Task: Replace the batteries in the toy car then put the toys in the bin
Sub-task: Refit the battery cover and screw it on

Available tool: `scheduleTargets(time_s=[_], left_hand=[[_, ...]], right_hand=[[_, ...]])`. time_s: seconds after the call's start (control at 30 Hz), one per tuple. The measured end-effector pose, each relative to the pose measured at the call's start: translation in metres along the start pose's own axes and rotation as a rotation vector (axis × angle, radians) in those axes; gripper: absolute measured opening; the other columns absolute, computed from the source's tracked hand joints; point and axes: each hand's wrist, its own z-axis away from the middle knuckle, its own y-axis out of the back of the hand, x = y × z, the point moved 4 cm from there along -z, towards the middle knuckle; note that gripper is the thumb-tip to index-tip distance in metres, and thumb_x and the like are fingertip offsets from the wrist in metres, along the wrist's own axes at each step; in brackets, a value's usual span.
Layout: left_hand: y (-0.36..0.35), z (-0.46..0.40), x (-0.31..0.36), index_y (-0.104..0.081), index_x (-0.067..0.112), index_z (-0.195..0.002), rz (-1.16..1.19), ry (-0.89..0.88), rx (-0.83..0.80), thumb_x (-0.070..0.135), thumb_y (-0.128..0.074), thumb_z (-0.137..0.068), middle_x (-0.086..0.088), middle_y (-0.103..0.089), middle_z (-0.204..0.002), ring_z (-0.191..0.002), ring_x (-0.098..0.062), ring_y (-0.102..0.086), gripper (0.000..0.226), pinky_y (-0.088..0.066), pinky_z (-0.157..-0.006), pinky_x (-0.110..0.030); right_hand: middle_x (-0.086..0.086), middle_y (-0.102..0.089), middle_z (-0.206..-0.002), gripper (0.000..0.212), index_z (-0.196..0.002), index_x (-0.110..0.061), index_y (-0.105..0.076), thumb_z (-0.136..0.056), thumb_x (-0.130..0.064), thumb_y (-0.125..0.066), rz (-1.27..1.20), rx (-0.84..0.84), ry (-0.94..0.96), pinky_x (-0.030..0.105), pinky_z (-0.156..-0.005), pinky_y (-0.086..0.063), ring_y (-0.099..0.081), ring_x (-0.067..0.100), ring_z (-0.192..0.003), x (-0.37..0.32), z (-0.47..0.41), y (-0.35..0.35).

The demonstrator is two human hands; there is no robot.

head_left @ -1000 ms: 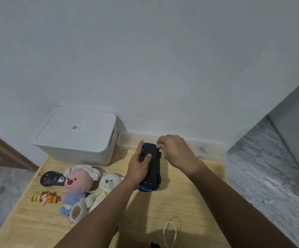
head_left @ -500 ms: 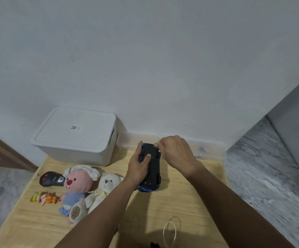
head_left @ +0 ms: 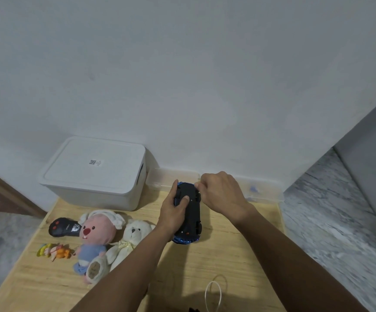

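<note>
Head view. Toy car (head_left: 188,212) upside down near the middle of the wooden surface (head_left: 227,255), black underside up, blue bodywork showing at its near end, nose-to-tail line running from the near edge toward the far edge. Left hand (head_left: 173,212) gripping the car's left flank, thumb pressed on the underside, fingers curled over the far end. Right hand (head_left: 222,194) at the car's far right corner, fingertips bunched together in a pinch against the edge of the underside; too small to tell what, if anything, sits between them.

White lidded bin (head_left: 97,172) at the far left corner of the surface, lid on, small QR label on top. Clear plastic tray (head_left: 263,192) along the far edge against the wall, a small blue item inside, partly hidden behind the right hand.

Along the left edge: black remote controller (head_left: 63,227), and nearer, a small orange-and-yellow figure (head_left: 54,251). Just right of those, a pink beaver plush (head_left: 94,239) in a white bonnet lying on its back, touching a white teddy bear (head_left: 130,239) beside it; left forearm passing over the bear's lower part.

White cord loop (head_left: 213,293) at the near edge.
</note>
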Motion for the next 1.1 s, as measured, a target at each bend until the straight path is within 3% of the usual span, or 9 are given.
scheduleTargets(time_s=[0.17, 0.3, 0.47, 0.53, 0.63, 0.73, 0.9, 1.03, 1.1], left_hand=[[0.0009, 0.0023, -0.0001, -0.028, 0.037, -0.15, -0.003, 0.003, 0.007, 0.016, -0.051, -0.098, 0.016, -0.062, -0.109, -0.092, -0.011, -0.066, 0.06, -0.054, -0.065, -0.021], [0.0024, 0.0016, -0.0002, -0.027, 0.038, -0.15, -0.011, 0.01, 0.013, 0.017, -0.052, -0.098, 0.015, -0.06, -0.111, -0.095, -0.011, -0.065, 0.061, -0.053, -0.067, -0.02], [0.0039, -0.0006, -0.0016, -0.028, 0.037, -0.15, -0.014, 0.018, 0.022, 0.016, -0.052, -0.098, 0.014, -0.062, -0.113, -0.096, -0.012, -0.065, 0.061, -0.053, -0.07, -0.023], [0.0035, -0.0004, -0.0016, -0.027, 0.038, -0.15, -0.01, 0.017, 0.017, 0.016, -0.052, -0.098, 0.011, -0.062, -0.116, -0.096, -0.013, -0.065, 0.061, -0.055, -0.072, -0.025], [0.0028, 0.0003, -0.0008, -0.027, 0.038, -0.15, -0.005, 0.015, 0.008, 0.016, -0.052, -0.099, 0.011, -0.061, -0.115, -0.095, -0.013, -0.065, 0.061, -0.056, -0.069, -0.024], [0.0019, 0.0003, -0.0002, -0.027, 0.037, -0.15, -0.004, 0.015, 0.001, 0.016, -0.052, -0.099, 0.015, -0.061, -0.111, -0.093, -0.013, -0.065, 0.061, -0.056, -0.068, -0.024], [0.0021, -0.0005, -0.0006, -0.027, 0.037, -0.15, -0.006, 0.009, 0.0, 0.016, -0.052, -0.099, 0.009, -0.062, -0.116, -0.094, -0.015, -0.066, 0.061, -0.057, -0.07, -0.026], [0.0034, -0.0005, -0.002, -0.028, 0.037, -0.15, -0.01, 0.014, 0.012, 0.016, -0.052, -0.098, 0.013, -0.062, -0.112, -0.095, -0.014, -0.065, 0.061, -0.056, -0.071, -0.025], [0.0034, -0.0001, -0.0025, -0.028, 0.037, -0.15, -0.017, 0.014, 0.013, 0.017, -0.052, -0.098, 0.016, -0.061, -0.11, -0.094, -0.01, -0.064, 0.061, -0.053, -0.067, -0.02]], right_hand=[[0.008, -0.07, -0.083, 0.015, -0.09, -0.013, -0.072, -0.09, -0.025, -0.064, -0.104, -0.042, -0.003, 0.034, -0.071, -0.052, -0.063, 0.026, -0.081, 0.0028, -0.0037, -0.0023], [0.008, -0.07, -0.079, 0.012, -0.086, -0.013, -0.075, -0.086, -0.023, -0.07, -0.151, -0.041, -0.007, 0.033, -0.069, -0.052, -0.063, 0.024, -0.077, 0.0041, -0.0066, -0.0021], [0.011, -0.072, -0.088, 0.017, -0.097, -0.013, -0.076, -0.089, -0.009, -0.062, -0.045, -0.065, 0.038, 0.039, -0.074, -0.055, -0.064, 0.029, -0.083, 0.0017, -0.0046, -0.0041], [0.01, -0.07, -0.088, 0.015, -0.097, -0.013, -0.074, -0.092, -0.017, -0.061, 0.013, -0.051, 0.037, 0.036, -0.07, -0.051, -0.062, 0.029, -0.081, 0.0024, -0.0035, -0.0027], [0.007, -0.063, -0.079, 0.03, -0.088, -0.011, -0.067, -0.097, -0.036, -0.052, 0.08, -0.022, 0.02, 0.032, -0.062, -0.042, -0.053, 0.027, -0.07, 0.0016, -0.0019, -0.0021], [0.004, -0.064, -0.071, 0.035, -0.08, -0.013, -0.068, -0.096, -0.04, -0.051, 0.018, 0.003, 0.02, 0.033, -0.062, -0.047, -0.058, 0.024, -0.068, 0.0029, -0.0032, -0.0055], [0.006, -0.071, -0.085, 0.013, -0.096, -0.016, -0.071, -0.093, -0.025, -0.062, -0.139, 0.028, 0.036, 0.033, -0.07, -0.051, -0.063, 0.025, -0.08, 0.0052, -0.0041, -0.0029], [0.007, -0.072, -0.087, 0.014, -0.098, -0.011, -0.073, -0.092, -0.009, -0.06, -0.129, -0.033, 0.059, 0.033, -0.069, -0.051, -0.065, 0.023, -0.082, 0.0045, -0.0031, -0.0053], [0.007, -0.071, -0.089, 0.016, -0.099, -0.013, -0.071, -0.092, -0.012, -0.058, -0.072, -0.038, 0.053, 0.034, -0.071, -0.051, -0.064, 0.026, -0.085, 0.0046, -0.0023, -0.0044]])
